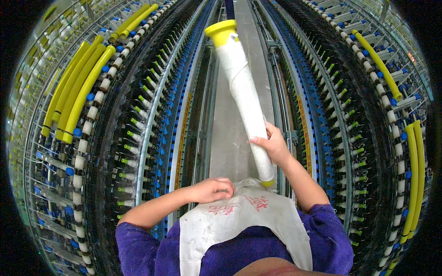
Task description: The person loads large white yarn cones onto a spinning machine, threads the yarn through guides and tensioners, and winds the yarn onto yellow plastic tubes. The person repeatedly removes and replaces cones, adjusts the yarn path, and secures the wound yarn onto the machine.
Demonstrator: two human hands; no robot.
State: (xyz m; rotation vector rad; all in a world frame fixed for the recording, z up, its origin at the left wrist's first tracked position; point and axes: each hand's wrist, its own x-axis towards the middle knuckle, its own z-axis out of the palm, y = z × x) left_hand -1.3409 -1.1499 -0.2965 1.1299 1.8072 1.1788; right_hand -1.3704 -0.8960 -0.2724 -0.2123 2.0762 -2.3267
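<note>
My right hand (275,146) grips a long stack of white plastic cones (243,96) topped by a yellow cone (221,32); the stack tilts up and away to the left, its lower end near my chest. My left hand (212,189) rests with curled fingers on the top edge of a white cloth apron pouch (244,218) worn over my purple top. Whether the left hand holds anything is hidden.
I stand in a narrow grey aisle (230,138) between two long spinning machines. Rows of spindles with white bobbins (99,96) run on the left and on the right (368,69). Stacks of yellow tubes (76,87) lie on the left frame, and more yellow tubes (412,175) on the right.
</note>
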